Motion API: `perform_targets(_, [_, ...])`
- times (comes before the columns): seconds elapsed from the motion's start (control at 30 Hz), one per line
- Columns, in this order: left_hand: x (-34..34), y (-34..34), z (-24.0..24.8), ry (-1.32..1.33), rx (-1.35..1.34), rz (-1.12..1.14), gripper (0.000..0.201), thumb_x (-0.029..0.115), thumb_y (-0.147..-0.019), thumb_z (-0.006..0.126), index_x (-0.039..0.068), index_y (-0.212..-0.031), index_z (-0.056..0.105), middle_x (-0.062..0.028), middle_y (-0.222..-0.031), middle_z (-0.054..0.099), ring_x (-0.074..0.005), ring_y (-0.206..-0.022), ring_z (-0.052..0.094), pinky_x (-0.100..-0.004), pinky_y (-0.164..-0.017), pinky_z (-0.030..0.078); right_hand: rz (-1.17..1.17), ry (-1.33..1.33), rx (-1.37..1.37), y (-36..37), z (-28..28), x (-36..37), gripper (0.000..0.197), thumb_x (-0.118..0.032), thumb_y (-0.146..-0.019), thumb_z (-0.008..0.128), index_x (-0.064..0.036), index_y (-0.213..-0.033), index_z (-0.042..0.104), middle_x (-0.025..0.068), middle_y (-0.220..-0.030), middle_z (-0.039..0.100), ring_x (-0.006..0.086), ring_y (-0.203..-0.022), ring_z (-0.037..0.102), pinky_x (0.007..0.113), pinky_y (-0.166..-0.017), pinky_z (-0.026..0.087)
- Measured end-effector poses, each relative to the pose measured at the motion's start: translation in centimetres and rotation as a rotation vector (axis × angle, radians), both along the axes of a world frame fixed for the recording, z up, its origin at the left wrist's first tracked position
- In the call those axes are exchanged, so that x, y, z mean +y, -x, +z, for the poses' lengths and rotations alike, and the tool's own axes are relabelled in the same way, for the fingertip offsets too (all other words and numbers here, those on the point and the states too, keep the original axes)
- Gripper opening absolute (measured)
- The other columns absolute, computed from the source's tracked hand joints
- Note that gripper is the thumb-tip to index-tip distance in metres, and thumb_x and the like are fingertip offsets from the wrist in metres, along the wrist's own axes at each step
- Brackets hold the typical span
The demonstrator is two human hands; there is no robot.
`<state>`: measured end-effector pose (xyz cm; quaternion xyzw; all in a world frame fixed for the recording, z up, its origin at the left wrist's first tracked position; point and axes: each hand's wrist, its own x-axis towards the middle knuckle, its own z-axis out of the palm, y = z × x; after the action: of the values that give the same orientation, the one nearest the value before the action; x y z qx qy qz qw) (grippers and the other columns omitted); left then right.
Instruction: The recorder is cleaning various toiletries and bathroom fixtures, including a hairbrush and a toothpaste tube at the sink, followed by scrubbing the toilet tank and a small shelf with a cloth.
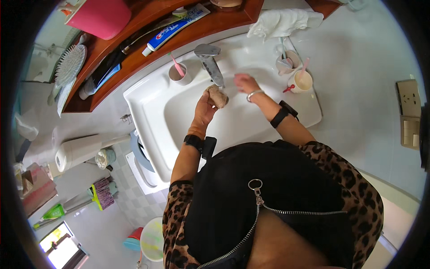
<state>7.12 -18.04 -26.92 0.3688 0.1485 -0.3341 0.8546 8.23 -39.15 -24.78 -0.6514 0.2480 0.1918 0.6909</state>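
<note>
From my remote station I find the left hand (204, 110) clamped on a brown, sponge-like piece (217, 97), thumb and fingers gripping its left side. The piece's long axis slants from upper left to lower right. It sits over the basin (188, 114), right at the end of the faucet (212, 67) spout; I cannot tell whether they touch. The right hand (246, 84) is blurred: I cannot confirm how its fingers stand. From it, the piece lies left and slightly nearer the body, a gap between. Farther out I note a cup (179, 80) left of the faucet and a white cloth (282, 23) beyond the basin's far right.
</note>
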Motion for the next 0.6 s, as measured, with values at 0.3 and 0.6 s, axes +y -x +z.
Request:
perform_targets(0.3, [1.2,-0.6,0.7,-0.125,0.0,-0.09,0.038,0.033,-0.092,0.039,0.011,-0.123,0.043,-0.0076,-0.119,0.053,-0.0243,-0.11,0.049,-0.0427,-0.091,0.04,0.179,0.014,0.11,1.6,-2.9,3.5,0.043,-0.028,-0.086,0.053,-0.0039,-0.121,0.048,0.0121,-0.115,0.053,0.0205,-0.1,0.052,0.03,-0.085,0.041])
perform_targets(0.6, [1.2,0.3,-2.9,-0.201,0.318,0.095,0.07,0.052,-0.081,0.056,0.035,-0.135,0.017,-0.0106,-0.144,0.01,-0.0434,-0.129,0.01,-0.0682,-0.087,0.029,0.027,0.109,-0.386,0.1,-3.2,4.3,0.019,-0.022,-0.08,0.059,-0.0042,-0.085,0.063,0.0064,-0.083,0.061,0.016,-0.078,0.058,0.03,-0.068,0.046])
